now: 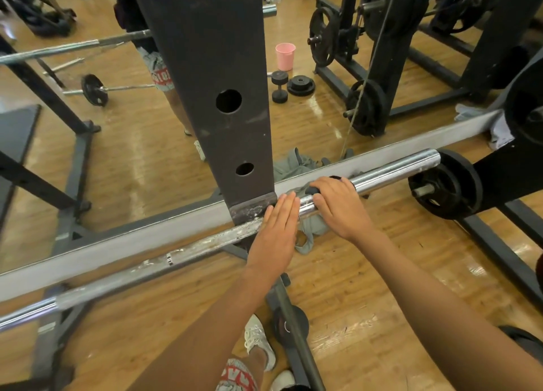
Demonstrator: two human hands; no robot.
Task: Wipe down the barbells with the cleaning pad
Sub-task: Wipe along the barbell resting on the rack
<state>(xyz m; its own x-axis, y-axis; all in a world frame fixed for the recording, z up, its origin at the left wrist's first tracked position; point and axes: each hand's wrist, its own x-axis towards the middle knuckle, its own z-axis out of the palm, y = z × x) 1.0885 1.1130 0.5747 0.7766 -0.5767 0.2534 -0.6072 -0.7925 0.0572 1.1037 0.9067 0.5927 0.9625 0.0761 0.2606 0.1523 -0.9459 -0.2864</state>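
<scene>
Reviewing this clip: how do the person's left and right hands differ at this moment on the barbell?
The left hand lies flat with straight fingers on the barbell; the right hand curls over it. The left hand holds nothing; the right hand grips a dark cleaning pad against the bar. The left hand sits by the rack upright, the right hand nearer the chrome end. Both touch the same bar, side by side.

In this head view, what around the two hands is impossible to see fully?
Head view:
- cleaning pad: mostly covered by the right hand; shape unclear.
- barbell: left end cut off by the picture edge.
- grey cloth: partly hidden behind the barbell and the left hand.
</scene>
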